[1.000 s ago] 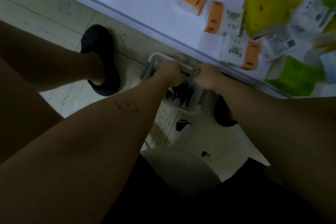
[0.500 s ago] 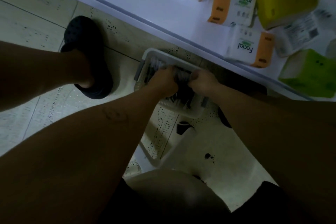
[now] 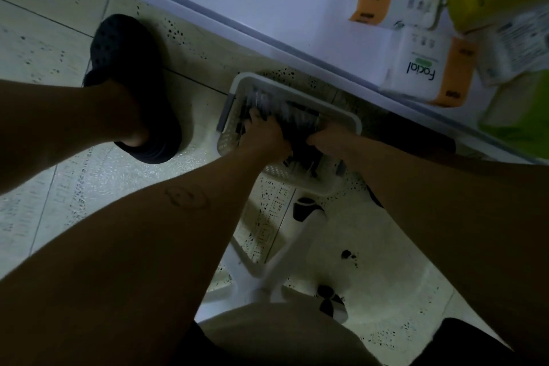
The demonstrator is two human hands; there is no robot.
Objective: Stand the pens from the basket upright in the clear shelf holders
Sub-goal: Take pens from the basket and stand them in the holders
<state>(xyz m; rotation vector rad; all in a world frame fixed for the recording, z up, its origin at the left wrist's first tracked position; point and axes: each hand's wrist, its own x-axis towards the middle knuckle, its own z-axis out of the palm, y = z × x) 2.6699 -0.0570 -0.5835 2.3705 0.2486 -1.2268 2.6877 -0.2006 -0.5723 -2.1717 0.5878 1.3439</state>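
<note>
A white plastic basket (image 3: 338,110) sits on the tiled floor against the base of a white shelf. It is filled with several dark pens (image 3: 297,122). Both hands reach down into it. My left hand (image 3: 266,135) has its fingers curled into the pile of pens on the basket's left side. My right hand (image 3: 329,140) is curled around pens on the right side. The clear shelf holders are out of view.
The white shelf (image 3: 267,3) above holds tissue packs (image 3: 427,68) and yellow and green packages. My foot in a dark clog (image 3: 133,83) stands left of the basket. A white stool frame (image 3: 276,264) sits on the floor near my knees.
The view has dropped closer to the basket. Both hands have sunk deeper into the pens and spread slightly apart.
</note>
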